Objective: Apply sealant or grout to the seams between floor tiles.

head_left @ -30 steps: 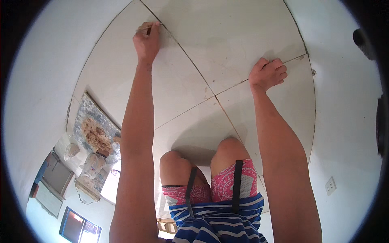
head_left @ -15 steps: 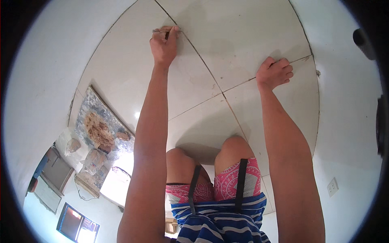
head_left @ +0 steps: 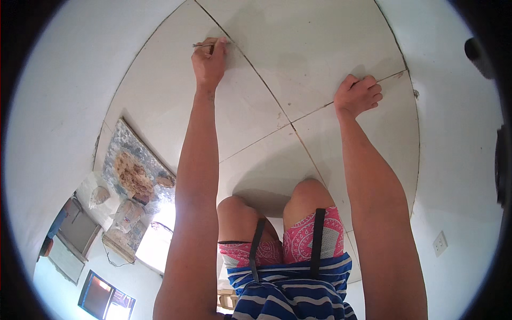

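Observation:
My left hand (head_left: 209,66) is closed around a thin, greyish stick-like tool (head_left: 200,45). Its fingertips are just beside a dark, narrow tile joint (head_left: 246,60) in the far part of the floor. The tool's exact kind is too small to make out. Resting on the tiles at the right, my right hand (head_left: 358,96) is curled into a fist over another joint (head_left: 314,111). Nothing shows between its fingers. Both arms are stretched forward over pale floor tiles (head_left: 261,144).
At the left lies a stained board (head_left: 124,140) bearing a heap of brown, crumbly material (head_left: 132,172). Beside it are plastic bags (head_left: 127,214). White walls rise on both sides, with an outlet (head_left: 440,244) at the right. My bent knees (head_left: 309,193) are close below.
My left hand has shifted slightly left and nearer with the thin tool, alongside the joint. The right fist stays in place on the floor. The whole view has moved a little.

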Motion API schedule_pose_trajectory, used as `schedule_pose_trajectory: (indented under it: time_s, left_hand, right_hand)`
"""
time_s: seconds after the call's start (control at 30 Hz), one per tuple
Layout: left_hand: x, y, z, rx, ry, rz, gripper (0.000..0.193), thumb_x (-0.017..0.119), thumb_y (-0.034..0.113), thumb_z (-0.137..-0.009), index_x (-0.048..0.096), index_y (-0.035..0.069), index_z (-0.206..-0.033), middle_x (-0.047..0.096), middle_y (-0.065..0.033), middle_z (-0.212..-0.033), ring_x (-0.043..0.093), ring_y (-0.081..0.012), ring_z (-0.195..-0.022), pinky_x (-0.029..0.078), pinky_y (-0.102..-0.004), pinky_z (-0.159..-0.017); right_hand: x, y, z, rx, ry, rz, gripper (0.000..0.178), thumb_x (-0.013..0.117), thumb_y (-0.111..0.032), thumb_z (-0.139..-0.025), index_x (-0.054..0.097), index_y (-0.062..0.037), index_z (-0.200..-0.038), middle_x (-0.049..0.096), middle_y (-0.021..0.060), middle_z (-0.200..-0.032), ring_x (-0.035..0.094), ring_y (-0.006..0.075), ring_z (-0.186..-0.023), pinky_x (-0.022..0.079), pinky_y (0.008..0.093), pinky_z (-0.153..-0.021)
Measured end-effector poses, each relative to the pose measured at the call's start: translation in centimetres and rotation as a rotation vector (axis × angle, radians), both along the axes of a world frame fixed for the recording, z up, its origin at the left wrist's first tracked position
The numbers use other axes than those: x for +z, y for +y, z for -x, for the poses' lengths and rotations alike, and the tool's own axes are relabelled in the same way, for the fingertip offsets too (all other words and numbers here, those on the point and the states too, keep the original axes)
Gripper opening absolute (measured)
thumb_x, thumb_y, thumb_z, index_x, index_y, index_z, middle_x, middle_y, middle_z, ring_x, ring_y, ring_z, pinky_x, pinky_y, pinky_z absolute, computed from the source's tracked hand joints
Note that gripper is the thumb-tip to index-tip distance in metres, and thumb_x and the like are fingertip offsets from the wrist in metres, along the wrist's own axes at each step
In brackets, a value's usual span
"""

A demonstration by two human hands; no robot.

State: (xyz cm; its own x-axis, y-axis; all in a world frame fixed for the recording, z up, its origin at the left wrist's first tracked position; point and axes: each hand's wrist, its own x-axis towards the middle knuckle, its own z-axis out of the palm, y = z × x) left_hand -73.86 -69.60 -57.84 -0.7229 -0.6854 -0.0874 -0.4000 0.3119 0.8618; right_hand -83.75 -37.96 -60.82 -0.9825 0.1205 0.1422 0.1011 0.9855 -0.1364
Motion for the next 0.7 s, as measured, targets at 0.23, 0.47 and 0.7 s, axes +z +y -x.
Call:
schedule_pose_trajectory:
  time_s: [0.23, 0.47, 0.7]
  left_hand:
    - [0.3, 0.4, 0.4, 0.066, -0.044, 0.004, 0.033, 0.064, 0.02, -0.092, 0.064, -0.003, -0.069, 0.067, -0.0081, -0.073, 0.055, -0.0188, -0.072, 0.045, -0.0341, -0.068]
    - [0.7, 0.4, 0.0, 0.095, -0.013, -0.029, 0.035, 0.064, 0.023, -0.091, 0.065, -0.003, -0.068, 0.068, -0.0101, -0.077, 0.058, -0.0194, -0.073, 0.045, -0.0316, -0.069]
    - [0.0, 0.2, 0.2, 0.02, -0.054, 0.01, 0.034, 0.063, 0.022, -0.093, 0.065, -0.002, -0.068, 0.067, -0.0053, -0.08, 0.058, -0.0149, -0.076, 0.044, -0.0288, -0.07]
  right_hand:
    - [0.1, -0.1, 0.0, -0.009, 0.002, 0.01, 0.03, 0.048, -0.028, -0.082, 0.047, -0.0044, -0.1, 0.047, 0.0169, -0.104, 0.044, 0.034, -0.094, 0.036, 0.0484, -0.081]
    - [0.3, -0.3, 0.1, -0.018, -0.013, -0.021, 0.028, 0.048, -0.029, -0.082, 0.047, -0.0048, -0.097, 0.047, 0.0175, -0.105, 0.043, 0.034, -0.095, 0.036, 0.0486, -0.081]
    - [0.3, -0.2, 0.0, -0.009, -0.012, -0.011, 0.028, 0.049, -0.028, -0.082, 0.047, -0.005, -0.098, 0.046, 0.0173, -0.105, 0.043, 0.0339, -0.096, 0.036, 0.0485, -0.081]
